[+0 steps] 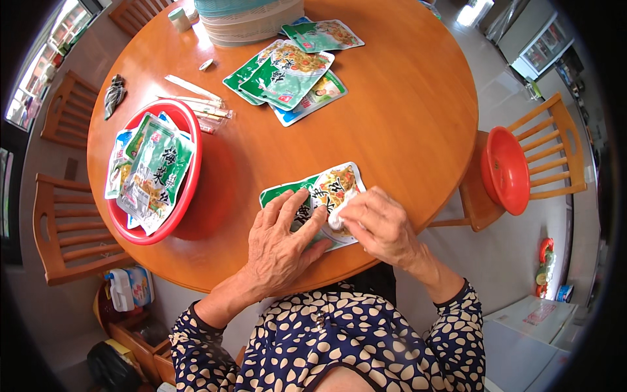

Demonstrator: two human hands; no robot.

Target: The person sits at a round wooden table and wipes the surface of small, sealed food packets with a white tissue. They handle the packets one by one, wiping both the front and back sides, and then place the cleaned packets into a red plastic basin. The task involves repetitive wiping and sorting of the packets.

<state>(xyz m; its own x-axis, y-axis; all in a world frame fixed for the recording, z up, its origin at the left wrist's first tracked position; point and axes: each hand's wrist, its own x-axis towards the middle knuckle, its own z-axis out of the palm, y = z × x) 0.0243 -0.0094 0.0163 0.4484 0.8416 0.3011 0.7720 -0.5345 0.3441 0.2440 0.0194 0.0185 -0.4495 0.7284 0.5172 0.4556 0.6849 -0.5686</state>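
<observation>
A green and white food pouch (345, 175) with a picture of shredded food lies flat near the table's front edge. My left hand (282, 235) rests on its left part, palm down with the fingers spread. My right hand (382, 225) pinches a crumpled white tissue (339, 210) and presses it on the pouch's right part. To the left, a red basin (191, 176) holds several similar pouches (157, 173), piled at a tilt. More green pouches (287, 75) lie overlapped beyond my hands.
Thin wrapped sticks (202, 108) lie beside the basin. A dark crumpled cloth (115, 97) is at the table's left edge, and a round container (238, 23) and small jar (178, 19) stand at the far side. Another red basin (506, 171) sits on a wooden chair (548, 153) at right.
</observation>
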